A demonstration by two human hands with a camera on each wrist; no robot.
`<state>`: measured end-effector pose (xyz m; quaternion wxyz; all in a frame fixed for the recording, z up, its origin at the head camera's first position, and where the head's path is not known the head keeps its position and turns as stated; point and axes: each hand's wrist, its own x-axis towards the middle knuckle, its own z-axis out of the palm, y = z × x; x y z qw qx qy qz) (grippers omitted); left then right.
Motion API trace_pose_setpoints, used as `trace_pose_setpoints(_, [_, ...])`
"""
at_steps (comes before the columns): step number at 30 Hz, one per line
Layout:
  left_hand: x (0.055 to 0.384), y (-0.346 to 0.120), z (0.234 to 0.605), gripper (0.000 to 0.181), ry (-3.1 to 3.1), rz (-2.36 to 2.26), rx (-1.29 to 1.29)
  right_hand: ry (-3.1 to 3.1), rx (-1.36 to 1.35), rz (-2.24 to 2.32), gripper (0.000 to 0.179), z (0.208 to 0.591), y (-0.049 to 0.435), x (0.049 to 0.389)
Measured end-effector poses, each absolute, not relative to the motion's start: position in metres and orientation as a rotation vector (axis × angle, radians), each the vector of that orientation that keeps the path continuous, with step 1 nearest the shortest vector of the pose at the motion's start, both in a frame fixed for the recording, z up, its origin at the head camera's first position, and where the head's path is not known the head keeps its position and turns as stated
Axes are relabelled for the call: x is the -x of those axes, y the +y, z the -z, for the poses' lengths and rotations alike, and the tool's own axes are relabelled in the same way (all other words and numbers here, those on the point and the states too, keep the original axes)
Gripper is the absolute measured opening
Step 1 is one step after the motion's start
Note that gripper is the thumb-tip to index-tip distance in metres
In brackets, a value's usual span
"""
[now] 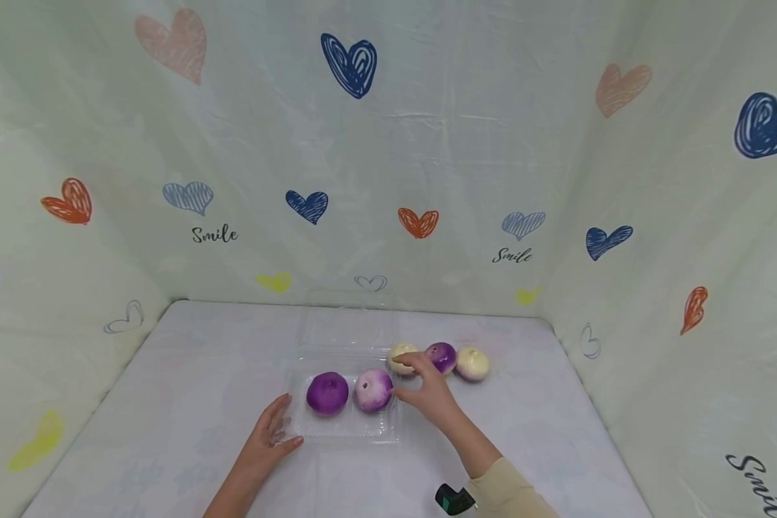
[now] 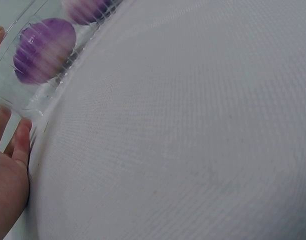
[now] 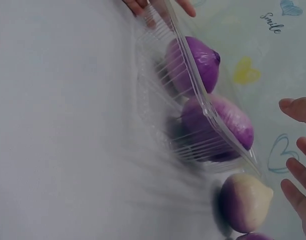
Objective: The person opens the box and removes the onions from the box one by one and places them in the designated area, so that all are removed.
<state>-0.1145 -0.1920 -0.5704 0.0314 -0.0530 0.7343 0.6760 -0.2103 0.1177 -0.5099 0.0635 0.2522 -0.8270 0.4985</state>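
A clear plastic box (image 1: 343, 435) with its lid (image 1: 343, 331) folded back holds a purple turnip (image 1: 326, 394) and a white-and-purple turnip (image 1: 373, 391) side by side. My left hand (image 1: 268, 435) is at the box's left front corner, its thumb and fingers spread about the edge. My right hand (image 1: 430, 392) hovers by the box's right edge with fingers apart and nothing between them. Its index fingertip overlaps a cream turnip (image 1: 400, 357) in the head view. In the right wrist view its fingers (image 3: 299, 172) stand apart from the turnips.
Right of the box, a purple turnip (image 1: 442, 356) and another cream turnip (image 1: 473, 364) lie beside the first cream one. A dark device (image 1: 453, 498) shows by the right sleeve. Heart-printed curtains (image 1: 466, 158) surround the white table (image 1: 162, 403) at the back and sides.
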Motion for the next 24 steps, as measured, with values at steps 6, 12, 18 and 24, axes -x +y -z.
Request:
trace_pose_setpoints(6, [0.114,-0.193,0.57,0.085,2.267,-2.069,0.162,-2.557,-0.9,-1.486,0.052,0.513,0.113,0.211])
trace_pose_setpoints(12, [0.114,-0.193,0.57,0.085,2.249,-2.078,0.167,-2.628,-1.056,-1.264,0.05,0.515,0.108,0.212])
trace_pose_setpoints(18, [0.114,-0.193,0.57,0.084,2.268,-2.067,0.172,-2.676,-1.206,-1.049,0.039,0.514,0.104,0.216])
trace_pose_setpoints(24, [0.113,-0.193,0.57,0.084,2.274,-2.058,0.176,-2.724,-1.333,-0.894,0.035,0.515,0.099,0.222])
